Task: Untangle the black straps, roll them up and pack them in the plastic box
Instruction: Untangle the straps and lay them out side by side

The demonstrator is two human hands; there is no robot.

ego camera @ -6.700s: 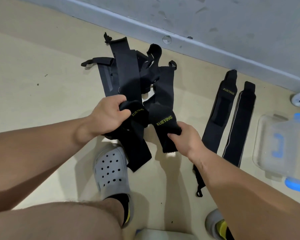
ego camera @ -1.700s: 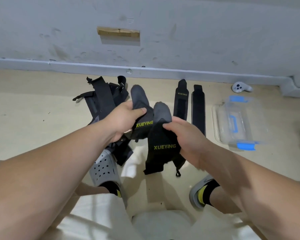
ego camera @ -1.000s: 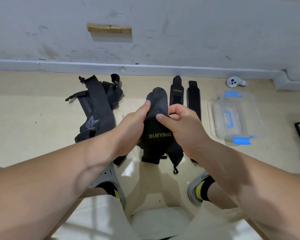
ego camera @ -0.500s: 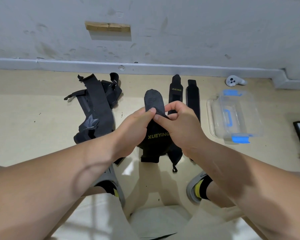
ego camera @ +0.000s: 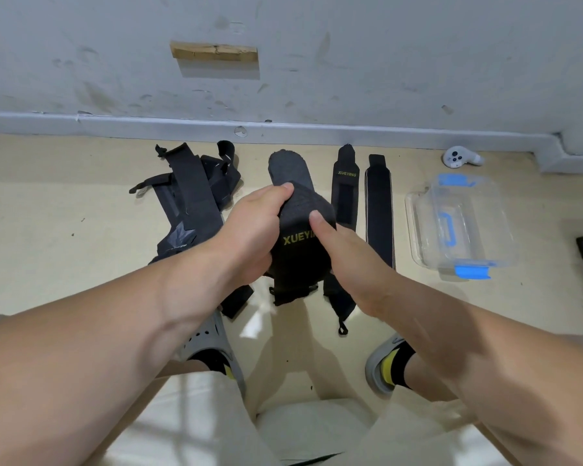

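- Left hand (ego camera: 253, 237) and right hand (ego camera: 347, 260) hold one black woven strap with yellow XUEYING lettering (ego camera: 297, 253) up off the beige floor (ego camera: 64, 250), above the gap between the person's two shoes.
- Left hand: fingers (ego camera: 285, 190) curled round the strap's left edge, gripping it at the bend.
- Right hand: one digit pressed on the front face beside the lettering. The rest sit behind the cloth, unseen, so I read this as a pinch.
- The strap's upper end arches over above the hands and its lower ends hang loose below them. Judgement: the two-handed hold near one end serves either to flatten the strap or to start the roll. Cannot tell which.
- Tangled heap of black straps (ego camera: 189, 203) lies on the floor near its far edge by the grey skirting, left of the hands. It is overlapped and twisted, so untangling is unfinished.
- Two flat black straps (ego camera: 379, 210) lie side by side, lengthwise, just right of the held one. They are probably parked straight to keep them from re-tangling. Neither is rolled.
- Clear plastic box with blue latches (ego camera: 461, 223) stands further right, apart from the straps, within reach for packing. The lid appears to be on and nothing black shows inside, so packing has not begun.
- White handheld controller (ego camera: 460, 158) sits by the skirting beyond the box and has no part in the task.
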